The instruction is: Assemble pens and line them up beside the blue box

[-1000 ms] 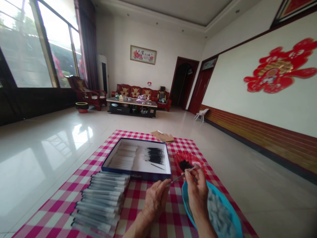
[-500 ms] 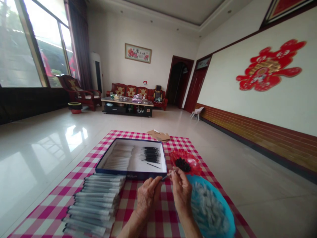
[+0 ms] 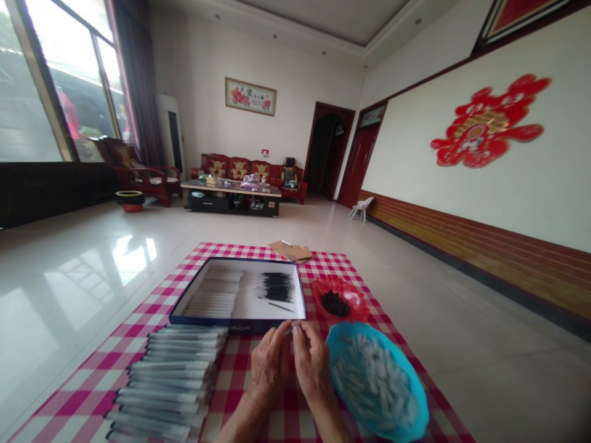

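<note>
My left hand (image 3: 270,360) and my right hand (image 3: 311,357) meet fingertip to fingertip in front of the box. Both are closed in a pinch around a slim pen, which the fingers mostly hide; only a small pale bit shows between them. At my left lies a thick row of translucent pens (image 3: 161,375) with dark ends. Beside my right hand stands a blue bowl (image 3: 418,387) full of clear pen caps (image 3: 378,375). Behind it, a red petal-edged bowl (image 3: 355,295) holds small black parts (image 3: 335,303).
A shallow dark-blue box (image 3: 203,319) holds clear tubes (image 3: 215,292) on its left and thin black-ended sticks (image 3: 277,287) on its right. Brown cardboard pieces (image 3: 295,251) lie at the far edge of the checked tablecloth (image 3: 242,381). A coffee table (image 3: 231,200) stands farther off.
My right hand has moved left and in against my left hand. The dark shaft that showed between them is now covered by fingers. The view has shifted slightly.
</note>
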{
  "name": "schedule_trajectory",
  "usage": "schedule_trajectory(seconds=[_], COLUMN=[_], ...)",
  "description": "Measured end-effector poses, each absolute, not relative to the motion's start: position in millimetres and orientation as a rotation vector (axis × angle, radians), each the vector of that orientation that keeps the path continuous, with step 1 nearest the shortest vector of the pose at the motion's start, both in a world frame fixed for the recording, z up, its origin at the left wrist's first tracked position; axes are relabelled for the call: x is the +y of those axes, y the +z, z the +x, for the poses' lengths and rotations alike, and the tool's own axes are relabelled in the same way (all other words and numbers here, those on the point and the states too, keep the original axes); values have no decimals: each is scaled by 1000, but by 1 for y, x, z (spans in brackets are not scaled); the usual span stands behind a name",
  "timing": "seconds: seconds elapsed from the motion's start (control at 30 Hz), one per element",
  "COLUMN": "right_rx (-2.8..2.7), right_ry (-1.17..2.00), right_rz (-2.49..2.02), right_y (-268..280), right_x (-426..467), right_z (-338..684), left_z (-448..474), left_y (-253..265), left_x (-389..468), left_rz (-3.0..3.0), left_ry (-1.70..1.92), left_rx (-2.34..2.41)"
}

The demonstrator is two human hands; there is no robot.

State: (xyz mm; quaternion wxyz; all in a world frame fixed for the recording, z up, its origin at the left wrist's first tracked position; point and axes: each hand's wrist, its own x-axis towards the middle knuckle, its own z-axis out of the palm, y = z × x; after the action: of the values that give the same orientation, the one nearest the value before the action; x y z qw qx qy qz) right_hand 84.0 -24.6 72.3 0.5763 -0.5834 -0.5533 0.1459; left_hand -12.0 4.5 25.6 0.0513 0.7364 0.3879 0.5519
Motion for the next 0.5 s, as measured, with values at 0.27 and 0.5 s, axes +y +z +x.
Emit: schedule_trajectory(seconds=[0.27, 0.5], right_rx=[-1618, -1860], right_ry=[208, 123], right_rz=[-1522, -2018], right_y=[99, 117], right_x=[-10, 47], right_z=[140, 242], left_z=[-12, -9], left_y=[25, 25], left_x=[8, 8], left_rz=[2267, 2265], left_ry=[1703, 1682], left_rx=[1190, 1196])
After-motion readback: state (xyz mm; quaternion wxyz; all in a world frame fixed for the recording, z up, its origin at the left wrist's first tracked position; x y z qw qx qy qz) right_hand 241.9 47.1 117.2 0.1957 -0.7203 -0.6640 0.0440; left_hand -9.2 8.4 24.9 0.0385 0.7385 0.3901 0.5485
